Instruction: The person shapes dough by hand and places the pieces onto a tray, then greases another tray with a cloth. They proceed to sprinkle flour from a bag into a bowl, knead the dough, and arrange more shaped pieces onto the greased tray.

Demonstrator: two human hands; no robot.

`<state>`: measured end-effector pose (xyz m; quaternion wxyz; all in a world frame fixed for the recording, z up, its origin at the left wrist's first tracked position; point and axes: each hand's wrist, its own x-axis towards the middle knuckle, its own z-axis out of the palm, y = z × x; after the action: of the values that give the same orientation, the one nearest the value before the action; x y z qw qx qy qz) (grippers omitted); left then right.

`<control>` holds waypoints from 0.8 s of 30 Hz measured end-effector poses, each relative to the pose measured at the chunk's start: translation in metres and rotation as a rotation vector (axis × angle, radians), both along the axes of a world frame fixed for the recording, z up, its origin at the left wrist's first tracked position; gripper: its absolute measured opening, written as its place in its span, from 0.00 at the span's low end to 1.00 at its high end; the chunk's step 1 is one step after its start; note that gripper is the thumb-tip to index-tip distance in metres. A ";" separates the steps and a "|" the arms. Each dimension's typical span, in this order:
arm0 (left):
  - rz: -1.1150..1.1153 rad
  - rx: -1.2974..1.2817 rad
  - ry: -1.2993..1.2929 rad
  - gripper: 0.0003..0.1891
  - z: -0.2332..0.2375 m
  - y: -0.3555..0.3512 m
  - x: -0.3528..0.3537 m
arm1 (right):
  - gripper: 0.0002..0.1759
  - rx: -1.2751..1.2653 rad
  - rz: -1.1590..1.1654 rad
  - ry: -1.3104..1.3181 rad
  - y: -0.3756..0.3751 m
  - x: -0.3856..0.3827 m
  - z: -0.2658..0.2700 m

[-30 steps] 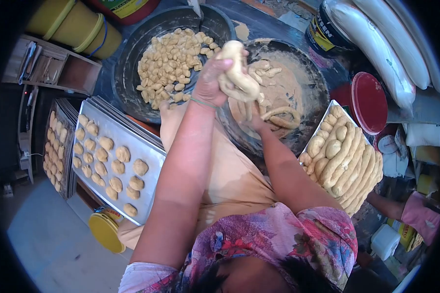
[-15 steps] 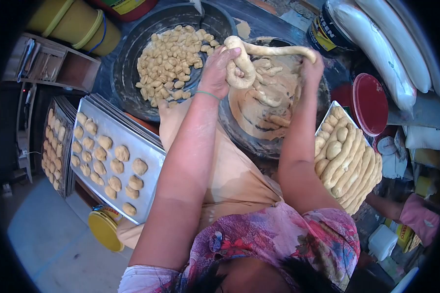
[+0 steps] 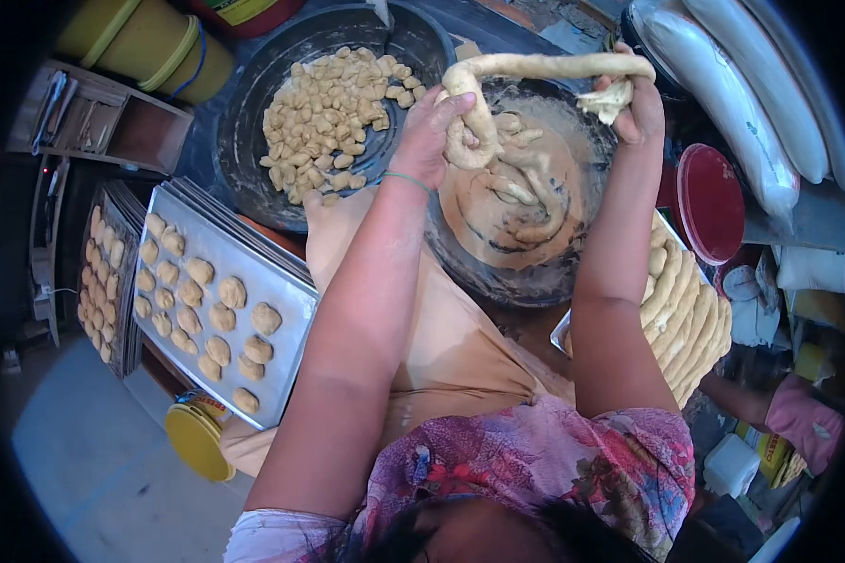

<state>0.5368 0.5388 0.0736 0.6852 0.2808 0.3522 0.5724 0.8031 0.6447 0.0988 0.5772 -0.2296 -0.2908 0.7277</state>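
Note:
A long dough rope (image 3: 554,66) stretches between my two hands above a dark basin (image 3: 460,249). My left hand (image 3: 425,139) is closed around its looped, thicker end, which hangs down in a coil. My right hand (image 3: 637,103) grips the other end, where a torn, ragged bit of dough sticks out. Below, the basin holds tan flour or crumbs (image 3: 498,220) with several dough strips (image 3: 540,188) lying in it. Left of it, a second dark basin (image 3: 230,169) contains many small dough pieces (image 3: 324,113).
A metal tray (image 3: 277,352) with rounded dough pieces rests at the left on stacked trays. At the right, another tray (image 3: 561,333) carries long dough ropes (image 3: 690,319). A red lid (image 3: 712,202), plastic sacks (image 3: 723,103) and a yellow bucket (image 3: 197,441) stand around. Another person's arm (image 3: 742,399) shows at the right.
My right hand has moved right and slightly up, drawing the dough rope out longer. My left hand has shifted slightly right, still holding the looped end.

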 end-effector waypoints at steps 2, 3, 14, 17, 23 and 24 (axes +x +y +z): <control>0.027 0.007 -0.056 0.17 0.000 0.001 0.001 | 0.15 0.049 -0.012 -0.009 0.006 -0.005 0.011; 0.046 0.001 -0.049 0.17 0.003 0.000 0.001 | 0.16 0.089 -0.019 -0.181 0.005 -0.007 0.015; -0.336 -0.287 1.258 0.18 -0.037 0.002 -0.013 | 0.24 0.158 0.750 -1.680 -0.142 -0.094 -0.303; -0.316 -0.178 1.526 0.21 -0.055 0.001 -0.014 | 0.31 0.016 0.854 -1.681 -0.213 -0.105 -0.337; -0.295 0.051 1.356 0.25 -0.048 -0.001 -0.004 | 0.49 0.050 0.251 -1.231 -0.172 -0.111 -0.306; -0.275 0.134 1.306 0.25 -0.043 -0.003 0.003 | 0.45 0.192 0.130 -1.167 -0.162 -0.121 -0.280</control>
<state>0.5394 0.5359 0.0302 0.3790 0.6539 0.6192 0.2131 0.6826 0.4822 -0.1810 0.2946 -0.5202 -0.6378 0.4855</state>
